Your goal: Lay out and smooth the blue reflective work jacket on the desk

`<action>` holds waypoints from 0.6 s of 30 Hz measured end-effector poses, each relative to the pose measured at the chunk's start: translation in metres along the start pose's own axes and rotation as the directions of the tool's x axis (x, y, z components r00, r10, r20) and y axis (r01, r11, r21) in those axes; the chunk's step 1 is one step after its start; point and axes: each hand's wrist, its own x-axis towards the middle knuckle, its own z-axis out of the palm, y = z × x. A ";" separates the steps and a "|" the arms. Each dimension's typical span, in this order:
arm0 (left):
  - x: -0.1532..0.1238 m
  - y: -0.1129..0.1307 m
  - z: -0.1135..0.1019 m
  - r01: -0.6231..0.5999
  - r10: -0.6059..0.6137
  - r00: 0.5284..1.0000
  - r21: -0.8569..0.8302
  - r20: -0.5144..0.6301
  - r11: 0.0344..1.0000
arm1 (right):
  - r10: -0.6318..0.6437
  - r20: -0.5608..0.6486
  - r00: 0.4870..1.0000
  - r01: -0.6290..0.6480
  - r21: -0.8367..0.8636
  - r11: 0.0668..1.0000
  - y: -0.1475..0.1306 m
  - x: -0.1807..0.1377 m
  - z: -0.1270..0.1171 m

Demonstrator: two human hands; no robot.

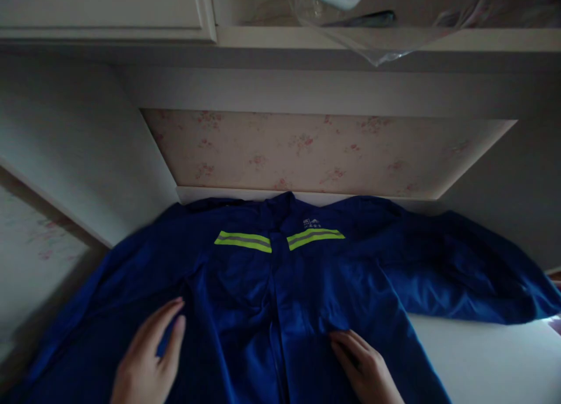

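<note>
A blue work jacket (pixel 280 287) lies spread front-up on a white surface (pixel 486 357), collar toward the wall. Two yellow-green reflective stripes (pixel 243 241) cross its chest. Its sleeves stretch out to both sides. My left hand (pixel 146 357) rests flat on the jacket's left front panel, fingers slightly apart. My right hand (pixel 362 363) lies flat on the right front panel near the centre placket. Neither hand grips any cloth.
A floral wallpapered wall panel (pixel 315 152) stands behind the jacket inside a white alcove. A white shelf (pixel 377 38) above holds clear plastic wrap (pixel 381 47) hanging over its edge. A cupboard door (pixel 100 6) is at the upper left.
</note>
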 end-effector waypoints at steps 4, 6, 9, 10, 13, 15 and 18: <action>-0.031 0.024 0.059 -0.190 0.146 0.930 0.101 0.337 0.976 | 0.148 -0.372 0.916 -0.279 -0.325 0.904 0.034 -0.025 -0.021; -0.039 0.027 0.075 -0.218 0.134 0.919 0.195 0.370 0.956 | 0.292 -0.455 0.841 -0.476 -0.368 0.799 0.052 -0.038 -0.037; -0.044 0.024 0.078 -0.245 0.141 0.915 0.241 0.379 0.939 | 0.429 -0.456 0.780 -0.594 -0.325 0.735 0.067 -0.053 -0.056; -0.043 0.022 0.076 -0.259 0.152 0.911 0.243 0.384 0.935 | 0.460 -0.467 0.755 -0.627 -0.307 0.716 0.068 -0.056 -0.061; -0.039 0.020 0.071 -0.301 0.196 0.897 0.223 0.397 0.927 | 0.649 -0.390 0.653 -0.739 -0.143 0.658 0.061 -0.054 -0.077; -0.036 0.023 0.071 -0.291 0.193 0.898 0.204 0.396 0.935 | 0.742 -0.273 0.612 -0.763 0.044 0.645 0.055 -0.042 -0.095; -0.035 0.029 0.078 -0.221 0.133 0.915 0.197 0.380 0.955 | 0.715 -0.358 0.601 -0.651 0.300 0.698 0.056 -0.007 -0.138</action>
